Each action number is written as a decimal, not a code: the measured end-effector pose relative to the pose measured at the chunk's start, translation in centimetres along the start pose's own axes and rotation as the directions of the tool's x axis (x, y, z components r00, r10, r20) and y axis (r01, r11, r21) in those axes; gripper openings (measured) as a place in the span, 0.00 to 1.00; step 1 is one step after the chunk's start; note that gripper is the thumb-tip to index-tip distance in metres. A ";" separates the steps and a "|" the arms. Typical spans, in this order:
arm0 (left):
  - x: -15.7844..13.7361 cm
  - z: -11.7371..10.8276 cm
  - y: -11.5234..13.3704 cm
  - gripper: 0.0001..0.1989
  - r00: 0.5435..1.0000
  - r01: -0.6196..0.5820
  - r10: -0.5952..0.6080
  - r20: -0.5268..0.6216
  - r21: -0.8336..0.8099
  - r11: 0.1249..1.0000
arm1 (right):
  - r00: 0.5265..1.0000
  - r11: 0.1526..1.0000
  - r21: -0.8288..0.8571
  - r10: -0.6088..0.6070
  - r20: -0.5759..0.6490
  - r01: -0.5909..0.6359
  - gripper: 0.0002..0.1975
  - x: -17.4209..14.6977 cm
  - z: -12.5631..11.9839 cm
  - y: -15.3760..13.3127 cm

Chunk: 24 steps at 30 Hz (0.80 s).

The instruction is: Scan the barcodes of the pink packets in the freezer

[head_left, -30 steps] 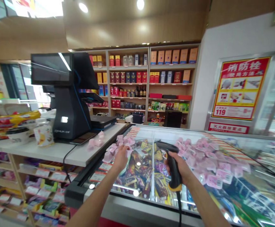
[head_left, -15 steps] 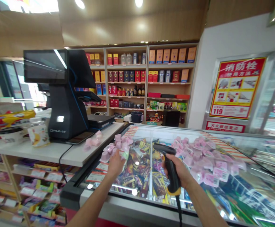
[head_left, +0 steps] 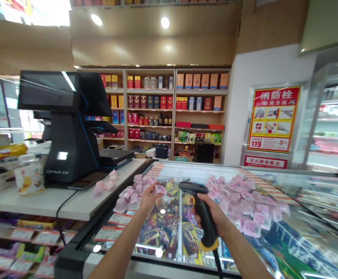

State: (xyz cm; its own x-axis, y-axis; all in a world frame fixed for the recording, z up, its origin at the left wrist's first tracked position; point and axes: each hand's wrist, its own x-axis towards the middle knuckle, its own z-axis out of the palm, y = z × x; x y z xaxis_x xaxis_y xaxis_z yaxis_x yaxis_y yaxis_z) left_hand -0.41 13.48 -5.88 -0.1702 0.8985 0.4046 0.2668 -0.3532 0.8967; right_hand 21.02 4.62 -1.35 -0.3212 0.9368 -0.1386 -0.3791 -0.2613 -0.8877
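My right hand (head_left: 212, 215) is wrapped round the grip of a black and yellow barcode scanner (head_left: 205, 213), its head turned to the left and its cord hanging down. Between the fingertips of my left hand (head_left: 150, 201) is a small pink plastic cup (head_left: 160, 189), held just left of the scanner's head. A small group of similar pink cups (head_left: 134, 198) lies beside my left hand on the freezer's glass top (head_left: 196, 170). The larger pile of pink cups (head_left: 244, 201) spreads over the glass to the right of the scanner.
Colourful ice-cream packets (head_left: 160, 221) show through the freezer glass. On the white counter (head_left: 78, 201) at left stand a black checkout terminal (head_left: 70, 143), a patterned pouch (head_left: 29, 179) and a few more pink cups (head_left: 106, 184). Shelves of boxed goods (head_left: 151, 102) line the back.
My left hand has lifted a pink cup from the left group and brought it rightward towards the scanner. The scanner remains in my right hand. The view has tilted up slightly.
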 end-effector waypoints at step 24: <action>0.9 4.8 0.8 0.23 0.999 -0.007 -0.008 0.040 0.360 0.933 | 0.985 0.991 -0.045 -0.134 -0.111 0.130 0.12 -1.5 -2.3 -2.2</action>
State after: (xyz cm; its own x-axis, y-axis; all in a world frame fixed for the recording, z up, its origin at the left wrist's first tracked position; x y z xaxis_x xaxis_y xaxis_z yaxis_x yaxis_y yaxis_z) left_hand 4.23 15.25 -5.66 -0.1343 0.9110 0.3900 0.5912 -0.2422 0.7693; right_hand 24.36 4.30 -0.25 -0.1693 0.9833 -0.0664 -0.3785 -0.1271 -0.9168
